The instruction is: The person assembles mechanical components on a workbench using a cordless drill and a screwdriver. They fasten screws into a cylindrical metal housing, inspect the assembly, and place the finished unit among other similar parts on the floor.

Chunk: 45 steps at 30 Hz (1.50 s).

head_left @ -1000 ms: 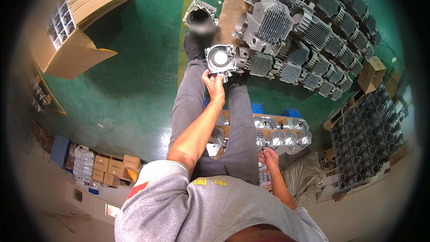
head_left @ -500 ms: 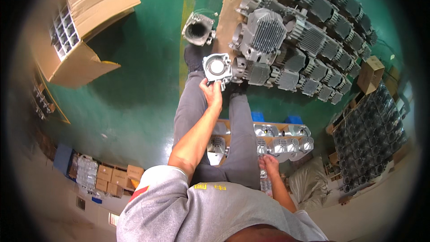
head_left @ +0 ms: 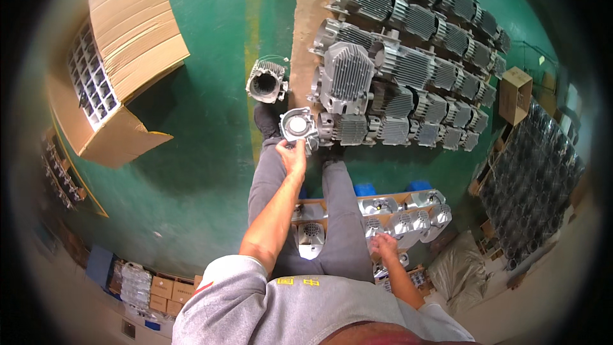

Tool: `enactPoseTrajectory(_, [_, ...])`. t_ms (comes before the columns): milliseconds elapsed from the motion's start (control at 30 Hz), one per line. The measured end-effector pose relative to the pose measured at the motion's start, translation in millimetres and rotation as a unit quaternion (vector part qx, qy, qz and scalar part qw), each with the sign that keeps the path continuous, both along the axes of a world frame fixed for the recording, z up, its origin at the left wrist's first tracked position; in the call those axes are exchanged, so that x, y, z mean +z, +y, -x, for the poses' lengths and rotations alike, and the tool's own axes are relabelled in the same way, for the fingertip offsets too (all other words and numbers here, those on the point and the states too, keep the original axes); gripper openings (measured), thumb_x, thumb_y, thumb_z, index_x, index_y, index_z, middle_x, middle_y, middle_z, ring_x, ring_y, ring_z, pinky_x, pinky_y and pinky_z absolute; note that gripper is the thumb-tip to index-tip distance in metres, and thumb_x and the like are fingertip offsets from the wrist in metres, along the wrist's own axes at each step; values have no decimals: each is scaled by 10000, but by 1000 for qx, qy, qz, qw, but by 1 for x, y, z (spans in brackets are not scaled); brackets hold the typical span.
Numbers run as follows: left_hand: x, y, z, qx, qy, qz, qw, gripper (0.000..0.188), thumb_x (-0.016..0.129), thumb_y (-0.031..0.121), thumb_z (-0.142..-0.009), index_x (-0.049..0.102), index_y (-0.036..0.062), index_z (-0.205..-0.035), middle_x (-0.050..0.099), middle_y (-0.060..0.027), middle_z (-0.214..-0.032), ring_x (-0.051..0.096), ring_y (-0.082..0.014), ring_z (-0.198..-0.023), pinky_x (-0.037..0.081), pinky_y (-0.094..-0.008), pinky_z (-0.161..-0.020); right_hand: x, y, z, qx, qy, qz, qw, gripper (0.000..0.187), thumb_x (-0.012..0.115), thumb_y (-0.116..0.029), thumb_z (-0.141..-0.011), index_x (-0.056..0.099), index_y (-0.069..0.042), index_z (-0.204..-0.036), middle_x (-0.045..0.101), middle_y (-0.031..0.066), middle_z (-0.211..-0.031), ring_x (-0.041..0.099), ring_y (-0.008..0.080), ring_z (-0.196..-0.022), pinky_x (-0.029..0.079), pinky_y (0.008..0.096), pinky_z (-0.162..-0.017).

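Observation:
My left hand (head_left: 293, 155) reaches forward over the space between my shoes, fingers and thumb closed on the near edge of a silver metal casting (head_left: 297, 122) with a round opening. A pale disc shape shows inside that opening. Beyond it, a finned metal housing (head_left: 267, 83) stands on the floor, its dark round mouth facing me. By my right leg, my right hand (head_left: 384, 245) is curled low beside the silver perforated metal parts (head_left: 401, 222). Whether its fingers hold anything is too small to make out.
Rows of finned housings (head_left: 408, 66) lie on cardboard (head_left: 306, 16) ahead right, one larger housing (head_left: 348, 71) on top. An open carton (head_left: 137, 19) with a divider grid stands left. Dark wrapped stacked parts (head_left: 530, 179) and a plastic bag (head_left: 461, 271) are at right.
The whole view has shifted, so the floor ahead sits lower in the picture. My left hand still grips the casting, and my right hand stays by the perforated parts.

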<state>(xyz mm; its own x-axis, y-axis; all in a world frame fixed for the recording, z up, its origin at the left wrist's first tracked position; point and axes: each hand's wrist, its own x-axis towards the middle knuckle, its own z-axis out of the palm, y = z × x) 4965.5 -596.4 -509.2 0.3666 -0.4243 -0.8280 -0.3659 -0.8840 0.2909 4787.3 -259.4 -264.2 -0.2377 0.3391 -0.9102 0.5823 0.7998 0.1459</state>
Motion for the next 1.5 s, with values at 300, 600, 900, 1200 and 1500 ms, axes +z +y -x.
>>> enactPoseTrajectory(300, [-45,-54,6,-50,-25,-65,996,900,821,545,-735,459,-40,-1314,591,-315,-1284,586,-429,-1214,459,-471,-1050,-10,35,14,-3,35,-3,999,331,649,-163,-970,607,-10,-1261,724,98,-1051,717,189,-893,583,307,-715])
enactPoseTrajectory(600, [-78,-79,0,-102,-63,-73,990,785,832,552,-770,476,50,-1256,634,-157,-1003,605,-202,-577,514,-341,-455,-12,26,16,-21,18,22,999,330,631,-169,-982,605,-1,-1265,720,120,-1103,713,226,-970,586,347,-792])
enactPoseTrajectory(900, [-44,-58,7,-73,-9,-48,996,833,864,571,-731,472,43,-1242,648,-138,-828,571,-194,-487,437,-337,-396,-9,60,1,-29,25,40,998,252,656,-168,-967,663,-9,-1162,737,97,-1032,725,199,-910,591,343,-744])
enactPoseTrajectory(1200, [-49,-59,10,-104,-49,-105,988,938,827,656,-711,458,25,-1299,641,-154,-975,613,-225,-593,494,-353,-445,-2,51,5,-71,49,59,995,280,639,-151,-973,653,3,-1207,741,121,-1037,735,217,-907,597,345,-740])
enactPoseTrajectory(1500, [-29,-88,8,-167,173,-142,960,877,721,477,-879,359,63,-1562,497,-173,-1516,544,-323,-1313,469,-464,-1049,6,32,23,-56,58,79,994,318,647,-144,-967,636,-4,-1252,737,123,-1059,734,227,-916,605,348,-737])
